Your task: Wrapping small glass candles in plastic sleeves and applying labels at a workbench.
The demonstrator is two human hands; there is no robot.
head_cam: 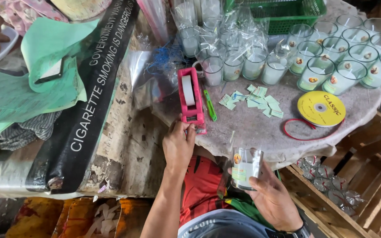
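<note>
My left hand [178,144] reaches up to the near end of a pink tape dispenser [190,100] that holds a white tape roll; the fingertips touch its cutter end. My right hand [273,198] holds a small glass candle [244,167] wrapped in clear plastic, with a round sticker and a green label on it, over my lap. Small green paper labels [255,99] lie scattered on the table just beyond the dispenser. A green utility knife [210,105] lies right beside the dispenser.
Several glass candles [337,53] stand at the back right, some in clear wrap [225,48]. A yellow ribbon spool [321,108] with red ribbon lies at the right. A green basket [283,13] sits behind. A wooden crate [340,194] with wrapped candles stands lower right.
</note>
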